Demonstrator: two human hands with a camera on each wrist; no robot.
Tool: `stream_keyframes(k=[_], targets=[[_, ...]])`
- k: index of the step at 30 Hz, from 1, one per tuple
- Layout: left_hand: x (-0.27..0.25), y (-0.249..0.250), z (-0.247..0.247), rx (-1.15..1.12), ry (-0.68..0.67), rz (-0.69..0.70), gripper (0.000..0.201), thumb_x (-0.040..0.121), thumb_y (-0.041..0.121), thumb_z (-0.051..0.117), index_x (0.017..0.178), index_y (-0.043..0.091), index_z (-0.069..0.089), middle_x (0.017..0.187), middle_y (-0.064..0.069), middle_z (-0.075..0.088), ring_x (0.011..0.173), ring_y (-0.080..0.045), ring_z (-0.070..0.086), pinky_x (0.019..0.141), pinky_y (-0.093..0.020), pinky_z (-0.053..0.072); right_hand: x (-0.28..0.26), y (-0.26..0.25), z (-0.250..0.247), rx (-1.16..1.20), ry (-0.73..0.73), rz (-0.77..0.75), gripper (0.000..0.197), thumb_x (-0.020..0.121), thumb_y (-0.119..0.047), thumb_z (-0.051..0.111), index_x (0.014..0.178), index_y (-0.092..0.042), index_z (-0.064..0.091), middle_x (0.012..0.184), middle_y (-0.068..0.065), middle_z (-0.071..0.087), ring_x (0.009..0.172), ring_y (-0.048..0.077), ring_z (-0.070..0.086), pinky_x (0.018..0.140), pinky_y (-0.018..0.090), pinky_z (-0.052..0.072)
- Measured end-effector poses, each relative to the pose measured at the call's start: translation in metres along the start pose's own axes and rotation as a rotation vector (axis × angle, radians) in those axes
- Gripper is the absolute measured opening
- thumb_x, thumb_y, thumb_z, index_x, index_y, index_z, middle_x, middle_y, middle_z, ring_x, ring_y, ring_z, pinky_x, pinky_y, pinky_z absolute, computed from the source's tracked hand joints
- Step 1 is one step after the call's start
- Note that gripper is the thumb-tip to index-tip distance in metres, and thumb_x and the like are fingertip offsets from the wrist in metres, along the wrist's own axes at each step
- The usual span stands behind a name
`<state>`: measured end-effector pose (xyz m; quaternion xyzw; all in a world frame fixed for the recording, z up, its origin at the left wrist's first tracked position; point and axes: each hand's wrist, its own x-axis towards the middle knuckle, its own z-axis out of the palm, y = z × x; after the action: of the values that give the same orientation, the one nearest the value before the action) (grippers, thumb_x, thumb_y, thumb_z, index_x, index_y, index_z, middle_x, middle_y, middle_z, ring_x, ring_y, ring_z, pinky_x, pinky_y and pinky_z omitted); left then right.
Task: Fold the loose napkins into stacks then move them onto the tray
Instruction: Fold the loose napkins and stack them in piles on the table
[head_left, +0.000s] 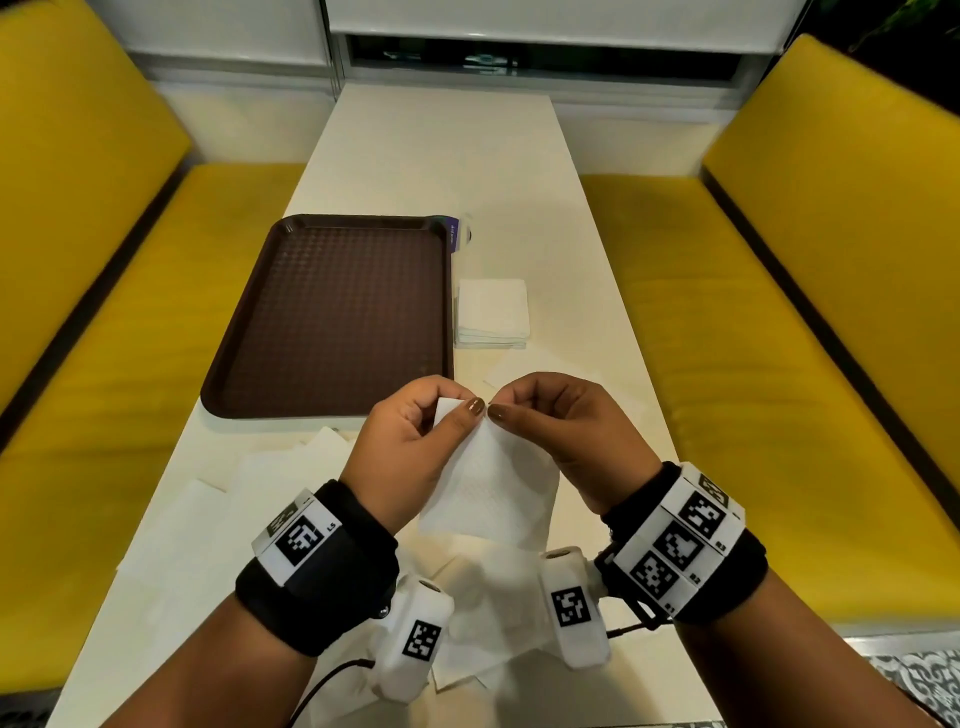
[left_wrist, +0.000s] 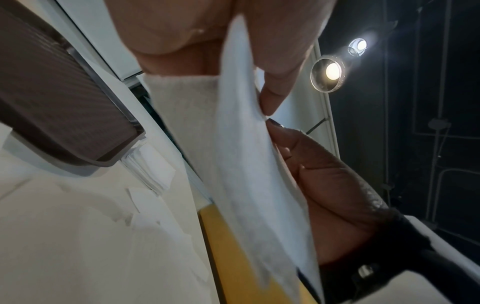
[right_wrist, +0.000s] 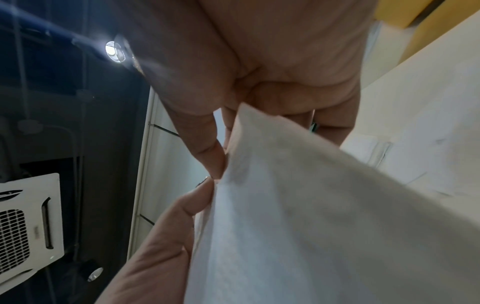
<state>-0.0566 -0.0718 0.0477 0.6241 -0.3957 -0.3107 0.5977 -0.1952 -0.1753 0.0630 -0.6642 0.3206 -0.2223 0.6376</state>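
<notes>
A white napkin (head_left: 485, 488) hangs in the air above the table's near end, held by both hands at its top edge. My left hand (head_left: 415, 441) pinches the top left part between thumb and fingers. My right hand (head_left: 561, 431) pinches the top right corner, thumb tips almost touching. The same napkin (left_wrist: 249, 164) fills the left wrist view and the napkin (right_wrist: 311, 226) covers much of the right wrist view. A brown tray (head_left: 332, 317) lies to the left, nothing on it. A stack of folded napkins (head_left: 492, 312) sits just right of the tray.
Several loose unfolded napkins (head_left: 218, 530) lie spread over the white table (head_left: 441, 156) under and around my wrists. A small purple-labelled packet (head_left: 457, 234) lies at the tray's far right corner. Yellow benches (head_left: 779, 312) flank the table on both sides.
</notes>
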Motion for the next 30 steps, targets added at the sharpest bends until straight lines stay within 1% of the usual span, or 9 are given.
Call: stream_keyframes(k=[4, 6, 8, 9, 14, 20, 23, 26, 30], targets=[[0.004, 0.001, -0.004, -0.002, 0.043, -0.029, 0.006, 0.091, 0.015, 0.063, 0.087, 0.013, 0.067, 0.067, 0.012, 0.064, 0.061, 0.000, 0.055, 0.060, -0.016, 0.046, 0.002, 0.002, -0.014, 0.031, 0.012, 0.020, 0.008, 0.088, -0.007, 0.067, 0.083, -0.008, 0.073, 0.081, 0.010, 0.068, 0.076, 0.017, 0.061, 0.075, 0.031, 0.051], [0.008, 0.000, -0.008, -0.025, 0.060, -0.063, 0.007, 0.091, 0.017, 0.064, 0.086, 0.015, 0.068, 0.068, 0.003, 0.066, 0.065, -0.006, 0.059, 0.063, -0.021, 0.049, 0.003, 0.004, -0.023, 0.054, 0.015, 0.040, 0.010, 0.088, -0.005, 0.066, 0.081, -0.009, 0.073, 0.078, 0.008, 0.068, 0.075, 0.018, 0.059, 0.076, 0.034, 0.049], [0.011, 0.000, -0.009, -0.031, 0.047, -0.076, 0.009, 0.090, 0.022, 0.064, 0.088, 0.015, 0.070, 0.082, -0.023, 0.064, 0.073, -0.021, 0.059, 0.070, -0.034, 0.049, 0.003, 0.005, -0.030, 0.057, 0.013, 0.058, 0.010, 0.089, -0.005, 0.066, 0.082, -0.009, 0.073, 0.077, 0.007, 0.069, 0.073, 0.016, 0.060, 0.075, 0.033, 0.049], [0.012, 0.000, -0.009, -0.027, 0.039, -0.078, 0.012, 0.091, 0.024, 0.064, 0.089, 0.015, 0.071, 0.085, -0.028, 0.062, 0.074, -0.024, 0.058, 0.071, -0.036, 0.048, 0.004, 0.006, -0.033, 0.059, 0.013, 0.063, 0.010, 0.089, -0.006, 0.066, 0.083, -0.009, 0.073, 0.077, 0.007, 0.069, 0.073, 0.016, 0.061, 0.076, 0.034, 0.049], [0.018, 0.002, -0.002, -0.083, 0.029, -0.140, 0.019, 0.096, 0.016, 0.056, 0.092, 0.004, 0.071, 0.073, 0.004, 0.071, 0.063, -0.005, 0.063, 0.055, -0.019, 0.048, 0.012, 0.008, -0.039, 0.122, 0.037, 0.077, 0.009, 0.093, -0.006, 0.060, 0.086, -0.006, 0.067, 0.080, 0.006, 0.067, 0.075, 0.016, 0.060, 0.077, 0.034, 0.049], [0.032, -0.004, -0.004, -0.099, 0.029, -0.155, 0.020, 0.094, 0.018, 0.058, 0.097, 0.010, 0.075, 0.094, -0.007, 0.076, 0.088, -0.022, 0.072, 0.073, -0.032, 0.059, 0.021, 0.014, -0.048, 0.140, 0.055, 0.051, 0.005, 0.087, -0.005, 0.067, 0.084, -0.004, 0.071, 0.079, 0.010, 0.070, 0.074, 0.018, 0.063, 0.077, 0.035, 0.053], [0.037, -0.003, 0.000, -0.140, 0.006, -0.190, 0.021, 0.094, 0.019, 0.057, 0.099, 0.010, 0.075, 0.094, -0.007, 0.076, 0.085, -0.020, 0.072, 0.065, -0.028, 0.058, 0.028, 0.014, -0.053, 0.183, 0.060, 0.054, 0.015, 0.077, -0.018, 0.072, 0.085, -0.005, 0.071, 0.086, 0.017, 0.070, 0.081, 0.025, 0.064, 0.082, 0.040, 0.055], [0.046, -0.004, 0.003, -0.161, 0.008, -0.211, 0.025, 0.093, 0.022, 0.057, 0.104, 0.008, 0.074, 0.096, -0.008, 0.076, 0.084, -0.019, 0.071, 0.061, -0.025, 0.054, 0.036, 0.015, -0.053, 0.283, 0.029, 0.122, 0.028, 0.075, -0.027, 0.068, 0.094, -0.007, 0.066, 0.089, 0.009, 0.069, 0.081, 0.022, 0.063, 0.079, 0.038, 0.056], [0.063, -0.009, 0.006, -0.192, 0.044, -0.220, 0.024, 0.095, 0.021, 0.057, 0.106, 0.007, 0.073, 0.096, -0.010, 0.076, 0.084, -0.019, 0.072, 0.064, -0.025, 0.054, 0.046, 0.021, -0.050, 0.293, -0.076, 0.246, 0.036, 0.073, -0.024, 0.071, 0.102, -0.004, 0.063, 0.096, 0.009, 0.071, 0.085, 0.022, 0.067, 0.083, 0.044, 0.054]])
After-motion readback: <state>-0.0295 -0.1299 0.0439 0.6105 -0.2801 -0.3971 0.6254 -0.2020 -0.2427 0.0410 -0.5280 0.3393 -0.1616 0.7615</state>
